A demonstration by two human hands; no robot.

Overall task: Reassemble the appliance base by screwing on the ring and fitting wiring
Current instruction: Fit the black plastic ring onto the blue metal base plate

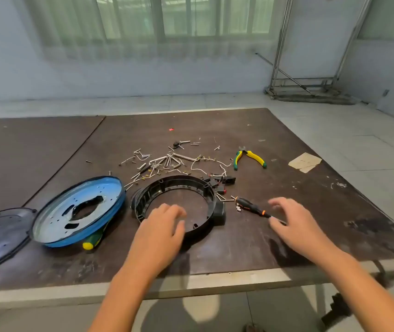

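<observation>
A black ring (181,182) lay on the brown table (239,248), with the left hand (160,226) spread loosely over its near rim. The right hand (294,224), fingers relaxed, was at the near end of a black-and-orange screwdriver (249,206). A blue dish (54,219) sat left of the ring. Loose screws (157,161) and pliers (248,158) lay farther off.

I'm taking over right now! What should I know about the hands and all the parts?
Left hand: open, over the near rim of the black ring; contact unclear.
Right hand: open, beside the black-and-orange screwdriver, not gripping it.
Blue base plate lies left of the ring, unjoined; loose screws and wiring lie behind.
Done: nothing fitted yet. Left: screw on ring, fit wiring.
</observation>
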